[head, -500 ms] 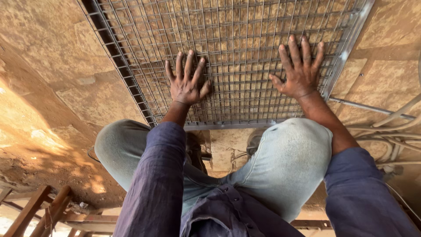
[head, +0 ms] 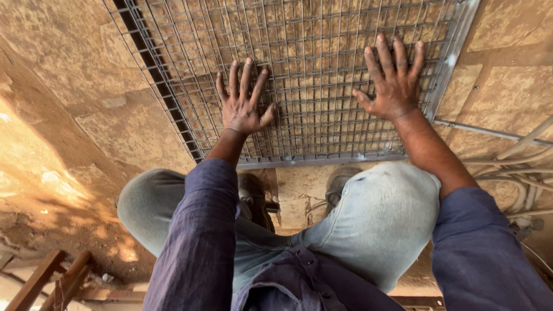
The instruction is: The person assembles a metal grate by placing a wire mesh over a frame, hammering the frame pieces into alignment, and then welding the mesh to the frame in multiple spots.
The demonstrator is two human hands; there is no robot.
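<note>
Barely anything has shifted: left hand (head: 242, 106) and right hand (head: 391, 83) stay flat, fingers splayed, grasping nothing, on the wire mesh panel (head: 311, 34) (stiff, light; best held by its frame edge) at upper centre.

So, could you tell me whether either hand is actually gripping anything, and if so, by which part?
Nothing is gripped. The left hand and right hand lie flat, fingers spread, pressing on the wire mesh panel near its lower edge.

Head view, steeply down, close.
</note>
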